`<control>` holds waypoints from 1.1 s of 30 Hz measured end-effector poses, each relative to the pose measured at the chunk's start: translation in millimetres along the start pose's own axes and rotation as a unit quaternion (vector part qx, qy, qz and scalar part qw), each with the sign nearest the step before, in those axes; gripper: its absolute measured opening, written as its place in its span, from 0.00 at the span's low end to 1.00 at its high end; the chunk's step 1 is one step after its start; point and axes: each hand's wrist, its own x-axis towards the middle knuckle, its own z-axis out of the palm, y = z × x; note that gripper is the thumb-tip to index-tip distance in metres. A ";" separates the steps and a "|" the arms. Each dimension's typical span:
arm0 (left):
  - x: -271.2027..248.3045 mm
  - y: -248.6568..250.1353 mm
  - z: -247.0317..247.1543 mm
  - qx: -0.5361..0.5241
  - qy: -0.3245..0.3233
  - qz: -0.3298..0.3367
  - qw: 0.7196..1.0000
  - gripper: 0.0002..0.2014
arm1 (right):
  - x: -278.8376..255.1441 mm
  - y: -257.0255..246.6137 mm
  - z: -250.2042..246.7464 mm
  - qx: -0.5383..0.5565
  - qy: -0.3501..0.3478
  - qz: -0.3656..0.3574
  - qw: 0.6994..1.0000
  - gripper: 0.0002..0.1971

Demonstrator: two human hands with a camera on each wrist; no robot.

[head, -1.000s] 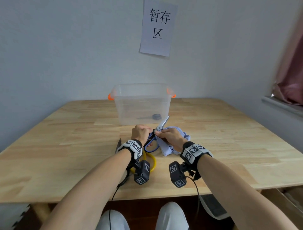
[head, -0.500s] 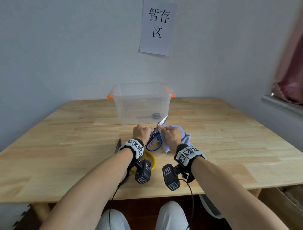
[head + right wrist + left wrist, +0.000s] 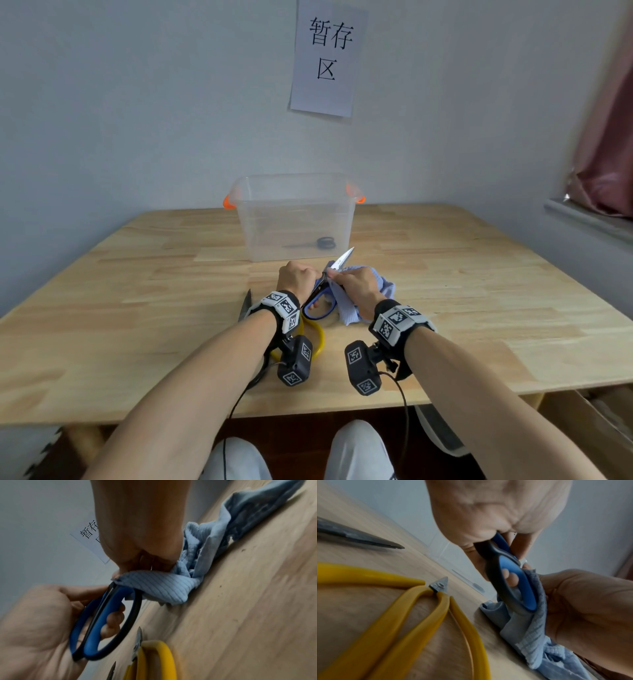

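Scissors (image 3: 343, 259), blue-handled: held just above table (image 3: 479, 274), near clear bin (image 3: 294, 205), tip pointing away. L hand (image 3: 297, 275) grips handle loop, fingers through it. R hand (image 3: 356, 286) pinches blue cloth (image 3: 385, 286) round blades. Step: wiping blades. Next: draw cloth twd tip, keeping fingers off edge. Vs 1 s ago: R wrist nearer L, loop more exposed.

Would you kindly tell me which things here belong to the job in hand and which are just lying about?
In the job: blue-handled scissors, blue cloth, left hand, right hand.
Lying about: yellow-handled cutters, dark blade, clear bin holding black scissors, wall sign.
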 end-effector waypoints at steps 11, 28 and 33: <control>-5.2 0.8 -5.9 -0.016 0.009 -0.010 1.000 0.13 | 1.1 -1.5 10.6 -0.044 0.086 -0.028 0.995 0.31; -8.1 -3.0 -2.6 -0.037 0.001 0.004 0.999 0.14 | -3.2 -10.4 4.4 -0.161 0.068 -0.027 0.984 0.26; -3.3 -10.9 -6.3 0.002 0.008 -0.003 1.000 0.08 | 0.7 -10.0 7.4 -0.160 0.042 -0.012 0.986 0.20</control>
